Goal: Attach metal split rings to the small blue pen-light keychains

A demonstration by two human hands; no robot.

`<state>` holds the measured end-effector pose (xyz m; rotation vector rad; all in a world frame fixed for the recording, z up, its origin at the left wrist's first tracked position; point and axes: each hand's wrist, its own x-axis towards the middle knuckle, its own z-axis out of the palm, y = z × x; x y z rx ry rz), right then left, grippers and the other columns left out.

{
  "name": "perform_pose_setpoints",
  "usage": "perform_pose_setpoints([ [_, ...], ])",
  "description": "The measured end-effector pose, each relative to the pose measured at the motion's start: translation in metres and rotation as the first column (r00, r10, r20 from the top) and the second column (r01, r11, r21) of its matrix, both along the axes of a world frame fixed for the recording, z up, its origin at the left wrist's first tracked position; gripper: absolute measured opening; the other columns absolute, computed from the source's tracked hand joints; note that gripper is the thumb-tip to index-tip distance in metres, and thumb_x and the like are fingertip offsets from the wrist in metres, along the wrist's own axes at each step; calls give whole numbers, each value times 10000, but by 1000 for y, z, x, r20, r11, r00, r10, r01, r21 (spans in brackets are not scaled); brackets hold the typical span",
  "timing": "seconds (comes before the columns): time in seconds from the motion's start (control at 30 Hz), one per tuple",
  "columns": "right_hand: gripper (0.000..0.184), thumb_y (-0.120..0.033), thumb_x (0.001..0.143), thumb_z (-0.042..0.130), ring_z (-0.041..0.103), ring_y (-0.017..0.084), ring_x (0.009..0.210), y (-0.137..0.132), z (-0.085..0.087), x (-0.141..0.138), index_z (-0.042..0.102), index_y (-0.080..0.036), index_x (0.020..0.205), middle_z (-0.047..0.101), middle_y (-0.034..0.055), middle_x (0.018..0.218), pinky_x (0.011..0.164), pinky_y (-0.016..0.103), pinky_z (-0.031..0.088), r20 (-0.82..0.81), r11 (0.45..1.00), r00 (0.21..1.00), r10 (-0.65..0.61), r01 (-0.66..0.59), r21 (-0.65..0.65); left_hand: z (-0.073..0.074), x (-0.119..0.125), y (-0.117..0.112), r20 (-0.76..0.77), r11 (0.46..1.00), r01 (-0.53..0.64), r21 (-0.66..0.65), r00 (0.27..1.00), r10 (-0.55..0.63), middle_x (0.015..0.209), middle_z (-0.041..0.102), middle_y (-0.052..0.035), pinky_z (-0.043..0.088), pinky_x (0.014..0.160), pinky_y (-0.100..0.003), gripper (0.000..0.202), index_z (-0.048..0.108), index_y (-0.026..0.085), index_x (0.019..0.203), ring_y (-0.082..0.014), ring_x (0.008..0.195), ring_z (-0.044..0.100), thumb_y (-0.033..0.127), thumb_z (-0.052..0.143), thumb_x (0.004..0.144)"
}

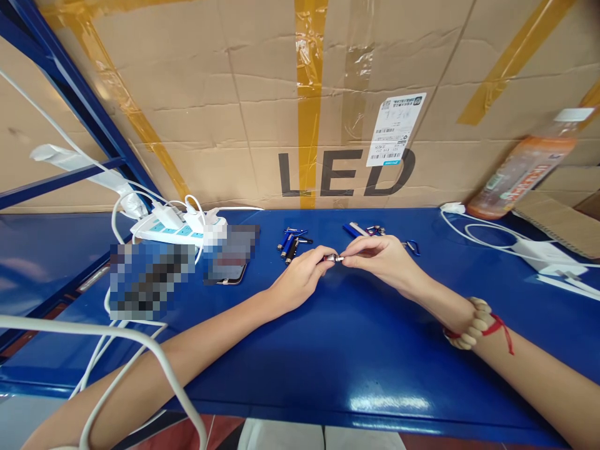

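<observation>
My left hand is closed in a pinch on a small dark cylinder with a silvery end; most of it is hidden by the fingers. From the right, my right hand pinches a small pale piece at that silvery end. The two pieces meet or nearly meet; I cannot tell which. Beyond my left hand lie several small blue and black pen-like cylinders with metal ends. Behind my right hand are a blue and white stick-like piece and several small metal clips, partly covered.
A white power strip with plugs and a phone stand left. White cables cross over my left forearm. A large cardboard box walls off the back of the blue table. An orange drink bottle and a white charger are right.
</observation>
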<state>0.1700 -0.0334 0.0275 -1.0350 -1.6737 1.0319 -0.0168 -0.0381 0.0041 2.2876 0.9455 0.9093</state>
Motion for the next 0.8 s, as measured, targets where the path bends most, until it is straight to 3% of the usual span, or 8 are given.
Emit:
perform_pose_setpoints([
  [0.23, 344, -458, 526, 779, 654, 186, 672, -1, -10, -2, 714, -182, 720, 711, 45, 711, 652, 305, 525, -17, 994, 1000, -13, 11, -106, 0, -1, -1, -10, 1000, 10, 3, 1000, -10, 844, 594, -11, 441, 729, -242, 228, 514, 207, 1085, -128, 730, 564, 255, 358, 926],
  [0.3, 334, -448, 561, 765, 644, 179, 645, -2, -11, -3, 711, -180, 753, 707, 45, 700, 627, 303, 517, 13, 997, 998, -58, 58, -49, 0, 0, -1, -9, 1000, -14, 6, 1000, 14, 814, 593, -10, 434, 715, -239, 235, 525, 200, 1080, -130, 720, 562, 247, 353, 927],
  [0.4, 262, -440, 658, 706, 627, 175, 656, -1, -7, -1, 716, -193, 745, 700, 45, 721, 609, 307, 498, 132, 983, 988, -76, 52, 177, 0, 1, 1, -8, 999, -48, -2, 999, 48, 769, 581, -10, 416, 704, -239, 248, 552, 185, 1045, -134, 715, 544, 247, 342, 928],
  [0.57, 182, -361, 789, 613, 573, 140, 690, 5, 0, 12, 712, -231, 709, 645, 36, 782, 664, 310, 464, 391, 828, 920, -2, -218, 517, 4, 1, 3, -7, 986, 74, -148, 997, -76, 708, 536, 13, 383, 632, -221, 277, 551, 167, 1041, -105, 620, 470, 261, 315, 932],
  [0.67, 195, -306, 833, 566, 535, 133, 701, 6, 2, 18, 698, -230, 710, 614, 43, 808, 654, 296, 439, 506, 754, 861, -53, -298, 586, 5, 0, 2, -33, 976, 122, -182, 991, -130, 677, 501, 24, 364, 602, -215, 253, 531, 161, 989, -96, 591, 440, 279, 314, 933],
  [0.8, 222, -268, 840, 557, 511, 119, 670, 2, 4, 17, 658, -215, 650, 591, 28, 767, 670, 290, 426, 564, 709, 824, -51, -368, 602, 3, -3, 0, -74, 974, 159, -161, 982, -173, 705, 509, 28, 360, 608, -216, 184, 470, 179, 926, -95, 605, 453, 283, 318, 934],
])
